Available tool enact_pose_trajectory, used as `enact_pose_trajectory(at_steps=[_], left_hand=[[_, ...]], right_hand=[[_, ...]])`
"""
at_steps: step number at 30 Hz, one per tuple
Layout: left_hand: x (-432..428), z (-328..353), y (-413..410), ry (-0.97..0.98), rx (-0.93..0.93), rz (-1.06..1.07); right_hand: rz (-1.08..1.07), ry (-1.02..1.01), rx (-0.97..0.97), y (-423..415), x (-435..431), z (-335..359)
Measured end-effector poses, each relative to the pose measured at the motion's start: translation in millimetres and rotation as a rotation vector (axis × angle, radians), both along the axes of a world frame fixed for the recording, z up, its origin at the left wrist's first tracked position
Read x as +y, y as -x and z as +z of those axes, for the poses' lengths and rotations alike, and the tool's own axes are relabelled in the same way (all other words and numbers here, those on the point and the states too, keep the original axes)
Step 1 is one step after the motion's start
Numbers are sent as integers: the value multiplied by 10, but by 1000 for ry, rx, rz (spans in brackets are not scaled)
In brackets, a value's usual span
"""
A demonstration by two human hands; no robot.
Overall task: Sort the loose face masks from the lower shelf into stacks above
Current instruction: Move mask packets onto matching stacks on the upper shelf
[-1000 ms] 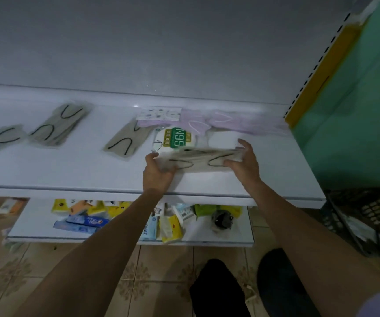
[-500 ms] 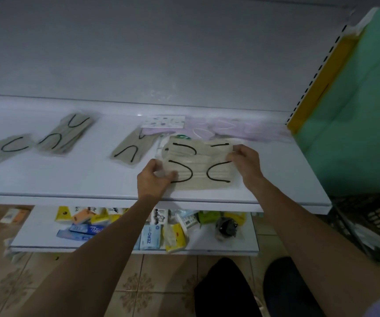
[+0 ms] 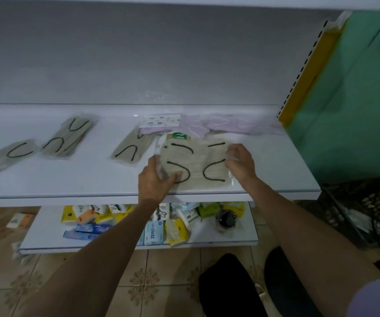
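Left hand (image 3: 154,179): pinching the near-left corner of the beige mask pack (image 3: 198,165). Right hand (image 3: 239,163): curled round its right edge, clear wrap bunched in the fingers. Looks to be lying flat on the upper shelf (image 3: 70,179), close to the front lip, overlapping the green N95 packet (image 3: 181,136). Could easily slide off toward the lower shelf (image 3: 230,236) if let go carelessly, slippery wrap. Might also get muddled with the purple masks (image 3: 230,124) behind rather than joining the beige stack (image 3: 130,148) on the left.

The white upper shelf (image 3: 70,179) carries beige mask stacks (image 3: 127,149) left of the purple masks (image 3: 230,124). The lower shelf (image 3: 237,237), below the purple masks, holds tissue packs (image 3: 153,232) and a dark bundle (image 3: 225,219).
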State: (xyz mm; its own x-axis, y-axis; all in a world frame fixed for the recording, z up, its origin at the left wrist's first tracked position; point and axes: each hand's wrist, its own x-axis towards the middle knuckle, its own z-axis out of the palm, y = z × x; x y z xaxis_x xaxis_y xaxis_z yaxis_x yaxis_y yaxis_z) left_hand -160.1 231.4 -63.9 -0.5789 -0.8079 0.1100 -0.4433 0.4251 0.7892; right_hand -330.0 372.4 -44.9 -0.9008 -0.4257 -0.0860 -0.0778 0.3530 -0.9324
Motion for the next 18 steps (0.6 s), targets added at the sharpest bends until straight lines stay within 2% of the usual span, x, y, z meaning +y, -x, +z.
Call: enact_pose_trajectory(at_steps=[4,10,14,18], left_hand=[[12,-152,-35,45,-32,64],[-80,29,155,-1,75,224],[-54,-176,132,-20,-77,52],[-132,-146,222,-83,-21,53]], right_hand=[[-16,-41,52,-51,23,-136],[-142,169,109,51,-92,120],[-45,84,-25,101,39,-136],[-11,10,-112,221,47,-223]])
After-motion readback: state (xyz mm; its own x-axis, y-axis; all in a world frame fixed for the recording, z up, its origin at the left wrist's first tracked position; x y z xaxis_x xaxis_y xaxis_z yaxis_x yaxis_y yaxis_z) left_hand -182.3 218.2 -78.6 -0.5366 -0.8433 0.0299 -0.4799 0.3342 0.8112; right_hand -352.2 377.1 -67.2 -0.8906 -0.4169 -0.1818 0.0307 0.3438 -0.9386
